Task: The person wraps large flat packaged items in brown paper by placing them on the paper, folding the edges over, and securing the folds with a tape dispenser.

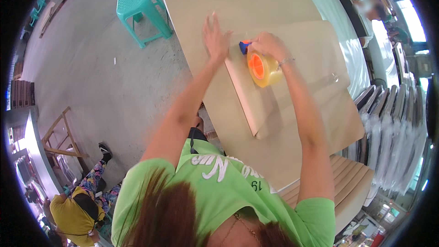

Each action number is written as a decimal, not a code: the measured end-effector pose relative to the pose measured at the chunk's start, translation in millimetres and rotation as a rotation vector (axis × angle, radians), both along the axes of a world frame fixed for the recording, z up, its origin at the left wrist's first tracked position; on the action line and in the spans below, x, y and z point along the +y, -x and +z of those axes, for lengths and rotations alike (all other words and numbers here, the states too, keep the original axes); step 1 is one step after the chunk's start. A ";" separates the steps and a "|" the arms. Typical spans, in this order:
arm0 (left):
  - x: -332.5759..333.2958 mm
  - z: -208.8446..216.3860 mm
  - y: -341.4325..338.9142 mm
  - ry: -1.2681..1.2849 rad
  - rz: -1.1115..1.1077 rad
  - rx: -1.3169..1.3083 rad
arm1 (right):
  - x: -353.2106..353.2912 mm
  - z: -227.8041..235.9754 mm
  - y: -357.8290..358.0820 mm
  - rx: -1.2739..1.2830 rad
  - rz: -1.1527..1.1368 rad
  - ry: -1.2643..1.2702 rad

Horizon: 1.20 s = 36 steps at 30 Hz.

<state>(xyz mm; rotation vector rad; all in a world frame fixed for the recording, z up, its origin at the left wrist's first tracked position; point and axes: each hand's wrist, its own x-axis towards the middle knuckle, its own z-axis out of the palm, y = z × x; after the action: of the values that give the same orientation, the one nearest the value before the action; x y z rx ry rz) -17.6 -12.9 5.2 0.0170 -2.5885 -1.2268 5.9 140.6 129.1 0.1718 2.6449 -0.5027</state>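
My left hand [216,40] lies on a large brown cardboard sheet [201,0] with its fingers spread, slightly blurred. Just below its palm begins a long, narrow, pale strip [241,96] that looks like a folded edge of the board. To the right, my right hand [270,45] grips a tape dispenser [245,46] with a blue and orange head. Its wide roll of clear yellowish tape [263,80] has an orange hub and hangs below that hand, over the board. Whether tape is stuck down under the dispenser, I cannot tell.
A green plastic stool [139,9] stands on the concrete floor beyond the table's left edge. Plastic-wrapped panels [393,123] stand in a row at right, above stacked brown boards [347,178]. A person in a yellow top [75,215] sits at lower left near a wooden frame [61,132].
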 end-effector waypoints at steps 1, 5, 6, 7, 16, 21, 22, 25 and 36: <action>10.8 -13.1 -39.1 -0.067 0.015 0.023 | 3.4 2.8 2.1 -0.025 0.005 -0.024; 66.6 -23.5 -187.8 -0.145 -0.042 -0.093 | 10.0 -4.1 13.7 -0.059 0.052 -0.074; 71.2 -18.7 -194.7 -0.167 -0.014 -0.118 | 7.4 -4.6 9.8 -0.052 0.076 -0.076; 76.8 -13.8 -200.4 -0.189 0.006 -0.144 | 10.0 -3.6 4.6 -0.079 0.055 -0.067; 70.9 -14.6 -201.8 -0.193 0.040 -0.140 | 65.8 12.6 -221.1 -0.139 0.030 -0.016; 75.9 -11.7 -206.3 -0.193 -0.004 -0.140 | 83.3 8.6 -326.2 -0.028 0.021 -0.079; 77.2 -10.3 -207.8 -0.197 -0.018 -0.141 | 87.1 1.1 -331.2 0.030 0.033 -0.063; 74.3 -7.6 -213.6 -0.065 -0.069 -0.025 | 86.4 6.2 -285.7 -0.407 -0.208 0.234; 64.9 -44.8 -117.5 0.312 -0.872 0.405 | 102.8 -31.4 -449.0 -0.029 -1.235 0.853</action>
<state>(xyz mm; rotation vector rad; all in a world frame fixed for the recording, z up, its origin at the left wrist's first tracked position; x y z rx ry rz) 99.9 52.0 -39.6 -1.3796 -2.4043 -0.8669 454.9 243.4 97.8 1.4789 1.7516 -1.8560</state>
